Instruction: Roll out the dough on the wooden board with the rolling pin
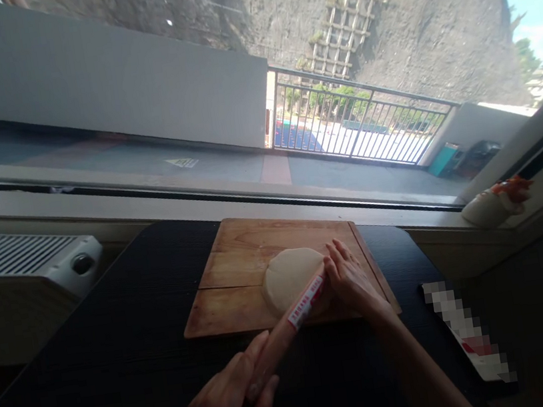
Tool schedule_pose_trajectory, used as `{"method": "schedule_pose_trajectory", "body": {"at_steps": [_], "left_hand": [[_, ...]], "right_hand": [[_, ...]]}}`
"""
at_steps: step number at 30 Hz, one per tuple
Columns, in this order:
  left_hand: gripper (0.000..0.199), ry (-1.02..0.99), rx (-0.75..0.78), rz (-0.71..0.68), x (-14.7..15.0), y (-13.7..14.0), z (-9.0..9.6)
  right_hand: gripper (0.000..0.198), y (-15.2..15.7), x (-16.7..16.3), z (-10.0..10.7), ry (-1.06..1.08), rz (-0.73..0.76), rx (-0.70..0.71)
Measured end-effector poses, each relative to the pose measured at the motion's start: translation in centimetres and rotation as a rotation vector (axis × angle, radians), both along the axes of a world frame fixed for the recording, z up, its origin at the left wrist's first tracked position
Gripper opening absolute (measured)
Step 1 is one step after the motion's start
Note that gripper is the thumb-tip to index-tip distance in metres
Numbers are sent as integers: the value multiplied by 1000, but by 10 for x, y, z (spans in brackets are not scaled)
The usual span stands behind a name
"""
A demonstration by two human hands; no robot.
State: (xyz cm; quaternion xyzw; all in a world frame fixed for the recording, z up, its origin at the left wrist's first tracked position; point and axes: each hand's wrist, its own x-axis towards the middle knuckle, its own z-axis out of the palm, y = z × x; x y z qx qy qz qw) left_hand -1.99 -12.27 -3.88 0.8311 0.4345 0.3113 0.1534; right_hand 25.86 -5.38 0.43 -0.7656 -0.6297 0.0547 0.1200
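Note:
A round, flattened piece of dough [287, 272] lies on a wooden cutting board [230, 250]. Slanting over the dough's lower right side is a wooden rolling pin [277, 345] with a red-and-white label. My left hand [228, 395] is closed around the pin's near end, in front of the board. At the pin's far end is my right hand [350, 280], above the board's right part, its fingers stretched out. The thumb side meets the pin's tip beside the dough; whatever lies under the palm is hidden.
The board rests on a dark table [130, 317] below a large window. A flat item with a blurred-out surface [468, 331] lies at the table's right edge. A white radiator [21, 255] stands left, and a pale pot [487, 208] sits on the sill [191, 208].

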Motion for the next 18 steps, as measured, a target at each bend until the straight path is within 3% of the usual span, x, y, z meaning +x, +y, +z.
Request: {"method": "schedule_pose_trajectory", "body": {"at_steps": [2,4,10,13,15,18], "left_hand": [[56,-16,-4,-23,3,1,-1],[52,-28,-24,-2,4,2,-1],[40,-53,-122,141,1,9,12],[40,-9,-120,201,2,10,19],[42,34,-96,227,4,7,19],[50,70,-78,159,7,-1,13]], "right_hand": [[56,-11,6,-6,32,-37,29],[56,-2,3,-6,35,-36,24],[52,94,-49,13,12,65,-41],[51,125,-74,19,12,106,-53],[53,127,-76,21,7,119,-60],[49,102,-55,21,-4,120,-82]]}}
